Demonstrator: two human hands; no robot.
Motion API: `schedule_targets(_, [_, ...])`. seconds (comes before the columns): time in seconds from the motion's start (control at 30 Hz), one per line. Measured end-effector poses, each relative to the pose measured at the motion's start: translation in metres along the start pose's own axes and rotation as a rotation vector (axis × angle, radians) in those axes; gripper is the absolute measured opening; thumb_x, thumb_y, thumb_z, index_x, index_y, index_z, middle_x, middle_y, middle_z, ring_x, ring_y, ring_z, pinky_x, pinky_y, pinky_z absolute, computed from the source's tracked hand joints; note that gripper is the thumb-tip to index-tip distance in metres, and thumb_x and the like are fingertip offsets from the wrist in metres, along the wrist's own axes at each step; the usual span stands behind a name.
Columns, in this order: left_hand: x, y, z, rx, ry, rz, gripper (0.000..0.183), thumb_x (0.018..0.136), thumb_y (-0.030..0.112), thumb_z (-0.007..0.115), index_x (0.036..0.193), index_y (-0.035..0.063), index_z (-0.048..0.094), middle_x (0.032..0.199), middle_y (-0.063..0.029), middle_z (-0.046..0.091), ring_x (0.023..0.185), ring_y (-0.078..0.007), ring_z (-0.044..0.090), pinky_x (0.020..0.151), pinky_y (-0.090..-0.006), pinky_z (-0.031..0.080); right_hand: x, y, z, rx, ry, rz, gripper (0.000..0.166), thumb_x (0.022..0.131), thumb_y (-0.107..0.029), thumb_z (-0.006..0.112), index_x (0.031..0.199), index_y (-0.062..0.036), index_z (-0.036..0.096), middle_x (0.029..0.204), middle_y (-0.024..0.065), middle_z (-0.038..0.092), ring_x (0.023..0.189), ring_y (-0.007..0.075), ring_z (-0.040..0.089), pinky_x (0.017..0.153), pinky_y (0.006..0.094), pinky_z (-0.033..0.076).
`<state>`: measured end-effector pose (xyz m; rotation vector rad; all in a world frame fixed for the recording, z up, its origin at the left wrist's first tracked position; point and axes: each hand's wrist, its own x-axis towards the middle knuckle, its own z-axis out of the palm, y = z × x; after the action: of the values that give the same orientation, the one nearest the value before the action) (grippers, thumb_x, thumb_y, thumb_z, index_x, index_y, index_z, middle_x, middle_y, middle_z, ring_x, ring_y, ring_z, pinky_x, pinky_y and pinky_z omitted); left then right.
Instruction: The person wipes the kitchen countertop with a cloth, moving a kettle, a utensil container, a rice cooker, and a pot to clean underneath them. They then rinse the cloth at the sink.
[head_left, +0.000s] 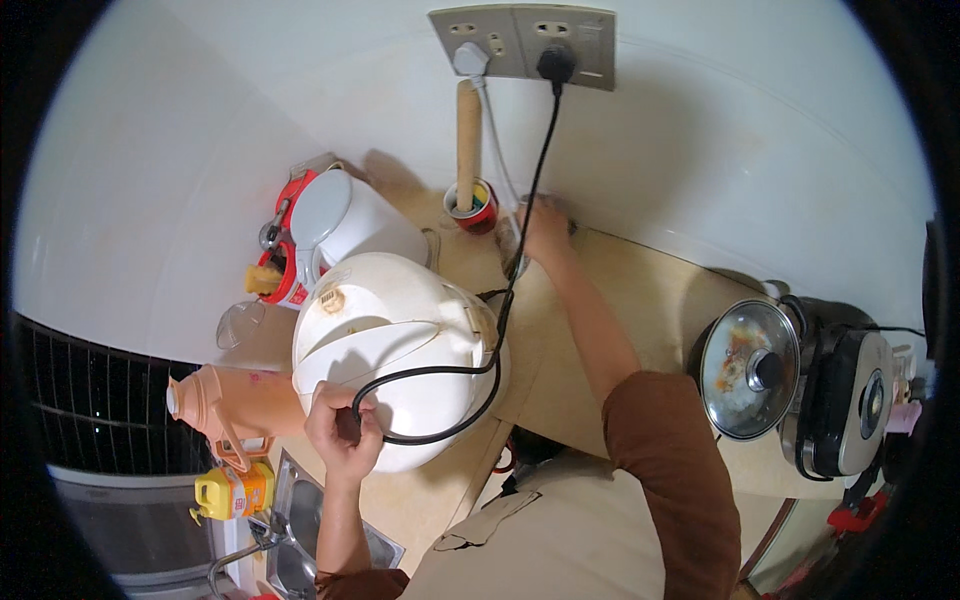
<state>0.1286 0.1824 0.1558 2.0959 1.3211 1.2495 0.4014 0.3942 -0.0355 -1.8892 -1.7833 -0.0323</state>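
My left hand (341, 431) grips a loop of black power cord (427, 370) over the lid of a white rice cooker (405, 405). That cord runs up to a black plug (556, 64) in the wall socket panel (517, 37); a connector end sits at the cooker's back. My right hand (546, 231) reaches to the rear of the counter, behind the black cord. It is at a transparent object (510, 251) and a white cord (496, 142), but its fingers are partly hidden, so its grip is unclear. The white cord leads to a white plug (471, 58).
A red cup (475, 220) holds a wooden rolling pin (467, 142). To the left are a white lidded container (382, 225), an orange thermos flask (259, 401), a yellow jug (236, 491) and a sink (304, 517). A glass-lidded pan (739, 405) and a black-and-silver appliance (840, 401) stand right.
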Motion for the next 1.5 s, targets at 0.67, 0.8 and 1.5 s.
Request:
schedule_targets(0.67, [0.008,-0.006,-0.003,0.019,0.004,0.036,0.011,0.064,-0.004,0.052,0.072,0.0028,0.05,0.067,-0.007,0.055,0.061,-0.0173,0.046,0.057,-0.0255,0.037,0.041,-0.055,0.064,0.353,0.128,-0.331,0.042,0.068,-0.014,0.069,0.106,-0.0216,0.054,0.116,0.0148,0.04,0.105,0.0387,0.039,0.084,0.0475,0.038])
schedule_targets(0.8, [0.007,-0.004,-0.005,0.082,0.017,0.063,0.009,0.065,-0.001,0.054,0.072,0.0024,0.05,0.065,-0.0075,0.054,0.059,-0.0181,0.046,0.057,-0.0264,0.037,0.054,-0.082,0.062,0.409,0.087,-0.426,0.042,0.067,-0.011,0.068,0.105,-0.0222,0.054,0.112,0.0153,0.042,0.095,0.0387,0.042,0.08,0.0471,0.041])
schedule_targets(1.5, [0.017,-0.002,0.0,0.209,0.014,0.092,0.013,0.062,0.003,0.057,0.072,0.0053,0.05,0.057,-0.0055,0.056,0.049,-0.0182,0.05,0.051,-0.0277,0.039,0.081,-0.102,0.075,0.48,0.141,-0.411,0.04,0.067,-0.008,0.067,0.104,-0.0138,0.052,0.106,0.0203,0.043,0.101,0.0398,0.04,0.083,0.0476,0.039])
